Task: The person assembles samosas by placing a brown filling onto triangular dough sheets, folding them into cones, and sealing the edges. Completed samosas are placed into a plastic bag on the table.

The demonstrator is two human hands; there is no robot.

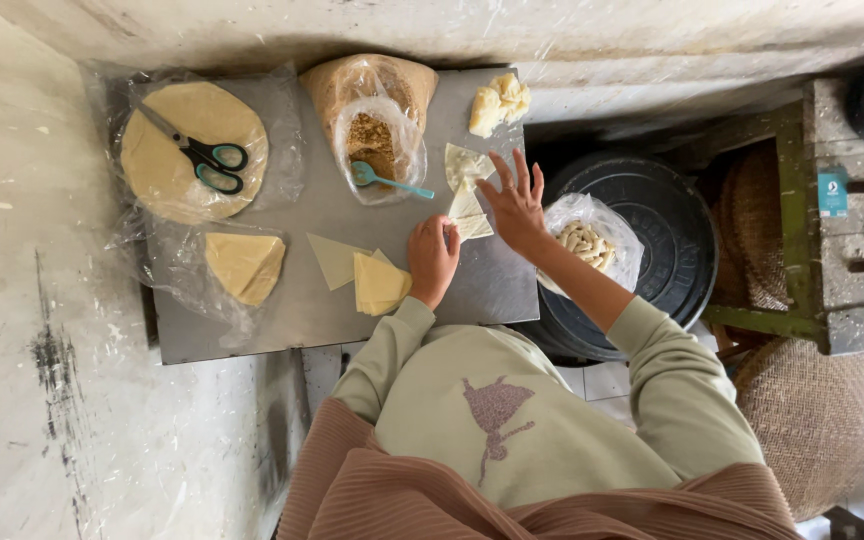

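My left hand (432, 258) is curled at the edge of a folded triangular pastry wrapper (469, 215) on the grey metal worktop (297, 320), its thumb on the wrapper's corner. Beside the wrapper, my right hand (515, 205) hovers with fingers spread and nothing in it. Another pale wrapper piece (462, 162) lies just beyond. A stack of cut triangular wrappers (380, 283) sits left of my left hand, next to a single sheet (332, 258).
A plastic bag of brown filling (372, 125) holds a teal spoon (387, 180). Yellow lumps (500, 100) lie at the far edge. Scissors (207, 155) rest on a round wrapper stack (167, 175); a wedge stack (244, 265) lies below. A bag of rolled pieces (587, 240) sits on a black lid (667, 240). Woven baskets (812, 420) stand right.
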